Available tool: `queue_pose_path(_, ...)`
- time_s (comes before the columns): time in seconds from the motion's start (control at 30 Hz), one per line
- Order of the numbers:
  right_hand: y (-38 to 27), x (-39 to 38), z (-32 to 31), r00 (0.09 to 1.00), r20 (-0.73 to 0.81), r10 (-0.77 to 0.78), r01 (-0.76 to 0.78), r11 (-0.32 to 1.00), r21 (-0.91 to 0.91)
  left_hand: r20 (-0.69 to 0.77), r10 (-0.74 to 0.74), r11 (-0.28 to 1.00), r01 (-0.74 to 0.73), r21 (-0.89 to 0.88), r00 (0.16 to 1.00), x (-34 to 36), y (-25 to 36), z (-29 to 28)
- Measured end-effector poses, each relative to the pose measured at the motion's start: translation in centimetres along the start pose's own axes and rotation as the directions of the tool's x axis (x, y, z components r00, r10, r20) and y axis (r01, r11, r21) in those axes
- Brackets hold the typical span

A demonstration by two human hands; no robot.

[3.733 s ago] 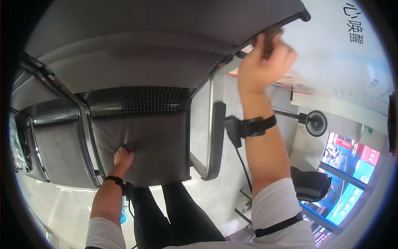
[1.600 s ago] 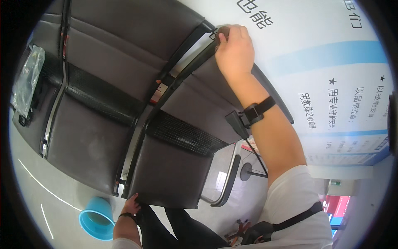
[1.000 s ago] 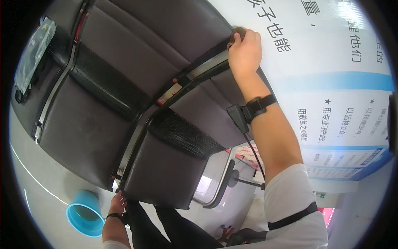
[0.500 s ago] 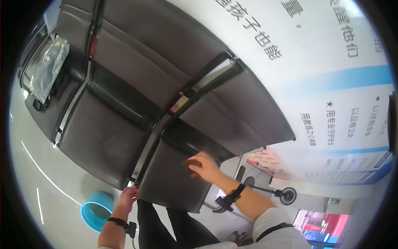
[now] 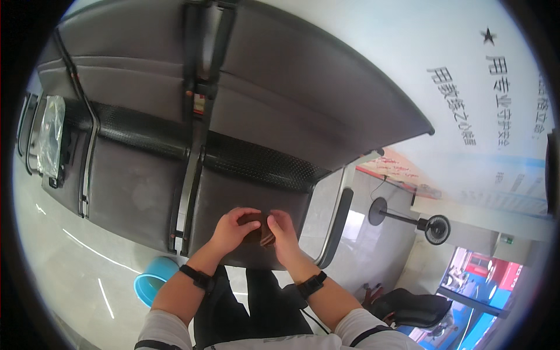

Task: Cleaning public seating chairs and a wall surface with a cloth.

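Note:
Both my hands meet over the front of a dark grey bench seat [image 5: 251,198]. My left hand [image 5: 232,228] and my right hand [image 5: 282,232] together hold a small brown folded cloth [image 5: 258,229] just above the seat's front edge. Each wrist wears a black band. The seat belongs to a row of dark padded chairs with tall backrests [image 5: 303,99], joined by metal frame bars [image 5: 189,175].
A light blue bucket [image 5: 153,286] stands on the pale floor under the seats at left. A clear plastic bag [image 5: 51,143] lies on a far-left seat. A chrome armrest [image 5: 335,224] is right of my hands. A floor fan [image 5: 434,227] stands at right.
My right hand has come down from the top of the backrest to the seat front. My left hand rose to meet it, and both now hold the brown cloth.

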State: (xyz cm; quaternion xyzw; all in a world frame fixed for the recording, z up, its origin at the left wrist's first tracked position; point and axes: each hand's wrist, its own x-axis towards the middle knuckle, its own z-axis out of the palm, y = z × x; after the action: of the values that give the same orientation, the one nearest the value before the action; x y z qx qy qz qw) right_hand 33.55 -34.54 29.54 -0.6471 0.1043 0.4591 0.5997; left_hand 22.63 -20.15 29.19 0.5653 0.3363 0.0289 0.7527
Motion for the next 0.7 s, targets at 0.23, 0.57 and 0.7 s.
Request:
queue_pose_path(0.23,-1.5,0.3,-8.3,0.968,0.133,-0.213,0.248,0.735,-0.631,0.010,-0.048,0.959,0.043,0.279,0.999,3.7,-0.7,7.3)
queue_pose_path(0.57,-4.7,1.1,-17.0,0.985,0.119,-0.123,0.162,0.896,-0.413,0.402,-0.195,0.954,0.079,0.288,0.895,5.8,0.1,11.7)
queue_pose_path(0.7,-8.6,0.0,-16.2,0.998,-0.011,-0.069,0.065,0.974,-0.217,0.443,-0.332,0.942,0.270,0.199,0.833,6.6,-0.2,14.3)
